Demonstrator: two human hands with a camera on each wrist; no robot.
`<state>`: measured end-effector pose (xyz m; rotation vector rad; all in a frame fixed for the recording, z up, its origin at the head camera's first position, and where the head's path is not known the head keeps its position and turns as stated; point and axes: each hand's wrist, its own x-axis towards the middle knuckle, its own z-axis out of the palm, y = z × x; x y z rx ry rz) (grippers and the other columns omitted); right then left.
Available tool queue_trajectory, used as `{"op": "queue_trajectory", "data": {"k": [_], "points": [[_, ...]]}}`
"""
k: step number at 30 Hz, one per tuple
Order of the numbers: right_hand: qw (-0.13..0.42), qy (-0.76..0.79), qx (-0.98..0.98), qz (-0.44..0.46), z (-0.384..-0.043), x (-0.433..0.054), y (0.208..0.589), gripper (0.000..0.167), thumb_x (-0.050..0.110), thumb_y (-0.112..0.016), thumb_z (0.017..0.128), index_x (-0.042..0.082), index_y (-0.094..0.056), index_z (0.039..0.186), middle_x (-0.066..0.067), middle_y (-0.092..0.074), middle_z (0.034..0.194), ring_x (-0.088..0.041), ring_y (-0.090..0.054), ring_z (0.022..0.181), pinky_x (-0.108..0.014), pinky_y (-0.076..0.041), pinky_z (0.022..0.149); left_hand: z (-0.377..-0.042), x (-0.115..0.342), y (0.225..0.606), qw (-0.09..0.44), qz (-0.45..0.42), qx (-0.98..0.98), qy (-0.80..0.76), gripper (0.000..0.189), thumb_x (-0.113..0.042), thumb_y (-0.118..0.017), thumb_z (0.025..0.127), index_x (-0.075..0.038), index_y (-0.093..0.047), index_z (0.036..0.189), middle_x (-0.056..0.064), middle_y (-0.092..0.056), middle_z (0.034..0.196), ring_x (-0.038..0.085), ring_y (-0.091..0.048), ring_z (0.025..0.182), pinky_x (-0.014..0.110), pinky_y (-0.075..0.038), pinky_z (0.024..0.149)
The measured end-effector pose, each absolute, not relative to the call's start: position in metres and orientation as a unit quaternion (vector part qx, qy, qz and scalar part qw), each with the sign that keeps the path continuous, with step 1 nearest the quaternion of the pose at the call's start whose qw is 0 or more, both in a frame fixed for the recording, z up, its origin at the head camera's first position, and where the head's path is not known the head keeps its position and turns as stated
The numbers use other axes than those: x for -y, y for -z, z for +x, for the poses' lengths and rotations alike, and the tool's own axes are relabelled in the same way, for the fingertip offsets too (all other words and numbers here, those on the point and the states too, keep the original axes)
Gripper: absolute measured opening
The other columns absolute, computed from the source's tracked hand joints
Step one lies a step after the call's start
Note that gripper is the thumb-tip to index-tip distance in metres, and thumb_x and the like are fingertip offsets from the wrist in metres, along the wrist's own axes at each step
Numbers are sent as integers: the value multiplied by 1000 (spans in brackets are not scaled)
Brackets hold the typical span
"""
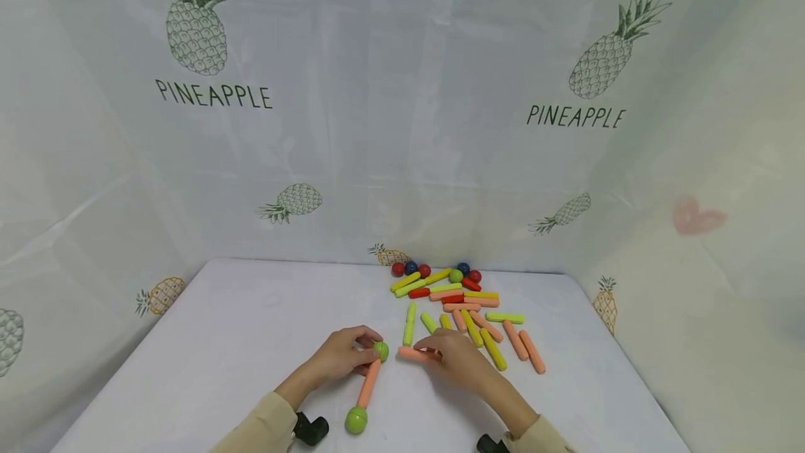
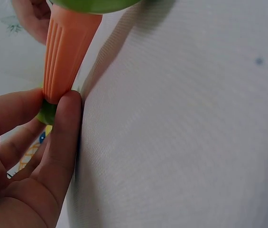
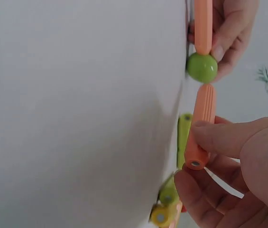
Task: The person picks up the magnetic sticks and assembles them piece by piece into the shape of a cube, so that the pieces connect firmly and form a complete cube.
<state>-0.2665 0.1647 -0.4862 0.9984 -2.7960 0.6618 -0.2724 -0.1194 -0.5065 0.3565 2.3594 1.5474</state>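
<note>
My left hand [image 1: 344, 354] pinches an orange magnetic stick [image 1: 368, 384] where it meets a green ball [image 1: 381, 351]. A second green ball [image 1: 356, 421] sits at the stick's near end; in the left wrist view part of it shows at the top edge. Between thumb and fingers, my right hand [image 1: 460, 361] holds another orange stick [image 3: 202, 126], with a grey disc in its end. That stick's far tip points at the first green ball [image 3: 202, 67], a small gap apart in the head view. Light green sticks [image 1: 409, 324] lie just beyond the right hand.
Several yellow [image 1: 493, 349], orange [image 1: 532, 352] and red sticks [image 1: 419, 293] spread over the table's [image 1: 264, 320] back right. Red [image 1: 398, 269], dark blue [image 1: 463, 268] and green balls [image 1: 455, 275] line the back edge. A pineapple-print sheet [image 1: 390, 124] hangs behind.
</note>
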Motion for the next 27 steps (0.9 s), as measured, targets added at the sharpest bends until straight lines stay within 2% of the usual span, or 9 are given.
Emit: {"op": "queue_trajectory", "data": {"k": [5,10,17,23,27], "points": [[41,-225,921,316,-268,-151,491,23,6,-77,97,16,-82,117,7,-77,104,-6,-61,90,-27,-56,80,-273,121,509,149,125,-818,-542,28,-18,-75,100,-10,-71,126,6,-68,112,15,-73,81,33,-64,72],[38,-246,917,311,-271,-145,493,21,6,-79,96,14,-82,114,5,-76,101,-4,-54,82,-22,-51,73,-273,121,508,149,120,-817,-544,28,-17,-76,100,-9,-70,126,6,-68,112,15,-73,82,34,-64,72],[51,-284,906,309,-275,-144,499,19,2,-80,93,11,-82,110,3,-78,98,-1,-59,82,-22,-54,72,-272,122,506,147,116,-821,-540,27,-16,-77,98,-9,-70,123,6,-67,109,15,-72,83,34,-64,72],[54,-303,897,316,-276,-142,501,18,0,-82,91,9,-82,106,4,-77,93,-2,-57,75,-19,-52,67,-274,126,503,109,151,-862,-471,28,-22,-80,95,-12,-72,121,3,-69,111,14,-66,80,30,-59,67],[47,-311,895,317,-277,-140,500,16,2,-83,91,10,-82,105,4,-76,92,-1,-57,75,-19,-52,67,-279,126,499,66,188,-886,-419,34,-26,-83,93,-15,-73,123,1,-71,118,17,-65,96,35,-56,79]]}}
